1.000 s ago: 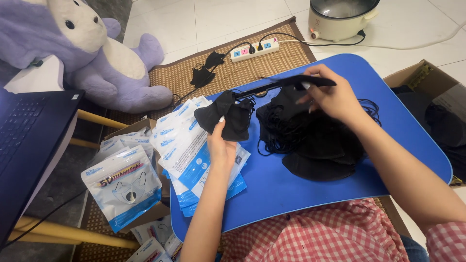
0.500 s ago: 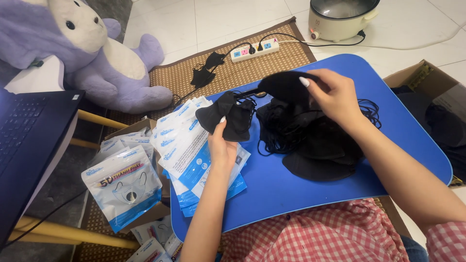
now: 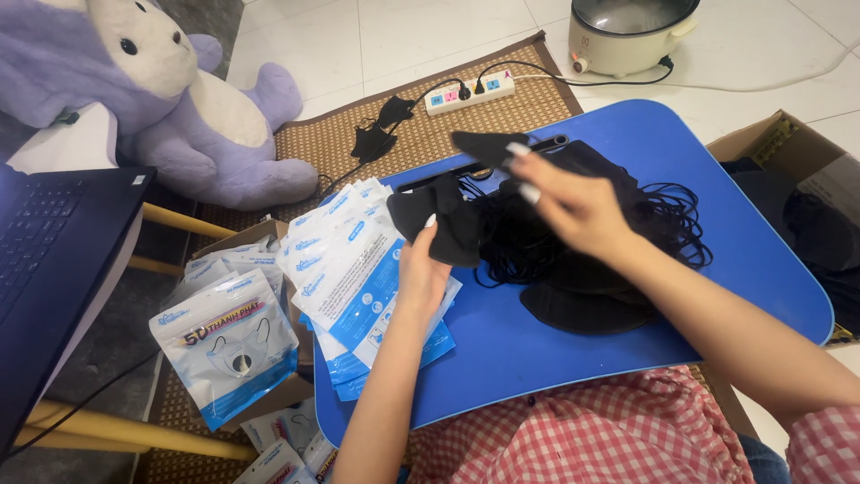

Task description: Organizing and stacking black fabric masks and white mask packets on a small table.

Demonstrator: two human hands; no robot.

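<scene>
My left hand [image 3: 421, 269] grips a folded black face mask [image 3: 441, 220] over a fanned stack of white-and-blue flat pouches [image 3: 354, 269]. My right hand [image 3: 573, 202] pinches another black mask [image 3: 484, 145] by its edge and holds it just above a heap of black masks with tangled ear loops [image 3: 591, 260]. All of this lies on a blue lap table [image 3: 717, 179].
A filled mask pouch [image 3: 224, 345] lies on a cardboard box left of the table. A laptop [image 3: 45, 269] stands far left, a purple plush toy [image 3: 161, 108] behind it. A power strip [image 3: 470, 90], an electric pot [image 3: 632, 31] and a box of black masks [image 3: 806, 206] are around.
My right hand has lifted a black mask off the heap and carried it leftward, closer to the mask in my left hand. The left hand has stayed in place.
</scene>
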